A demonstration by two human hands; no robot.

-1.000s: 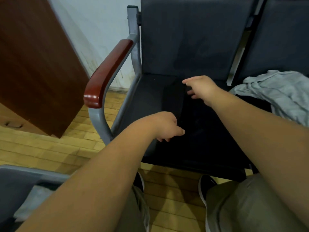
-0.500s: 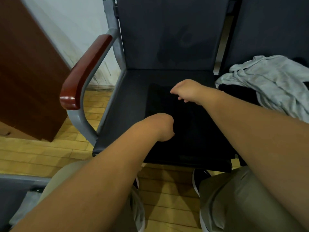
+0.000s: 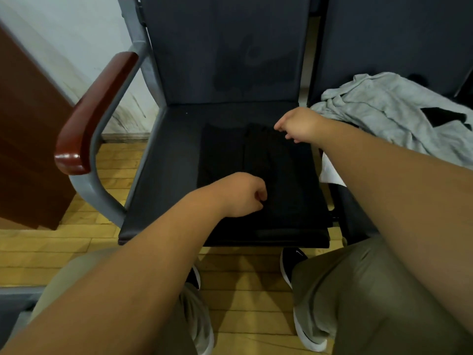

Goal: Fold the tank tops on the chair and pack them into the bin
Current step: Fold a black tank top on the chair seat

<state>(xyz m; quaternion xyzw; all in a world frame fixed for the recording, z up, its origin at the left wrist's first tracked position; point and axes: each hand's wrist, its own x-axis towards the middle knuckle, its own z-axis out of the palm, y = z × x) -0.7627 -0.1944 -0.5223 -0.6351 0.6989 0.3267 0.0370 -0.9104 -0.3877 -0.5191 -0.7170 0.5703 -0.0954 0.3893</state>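
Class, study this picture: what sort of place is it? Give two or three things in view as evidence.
Probably an indoor waiting area or office: joined dark chairs on a grey metal frame, a polished wooden armrest, and a wood-plank floor.

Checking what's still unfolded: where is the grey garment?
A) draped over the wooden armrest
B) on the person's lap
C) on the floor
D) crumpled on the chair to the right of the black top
D: the grey garment lies crumpled on the next chair, right of the black top that the left hand and right hand pinch.
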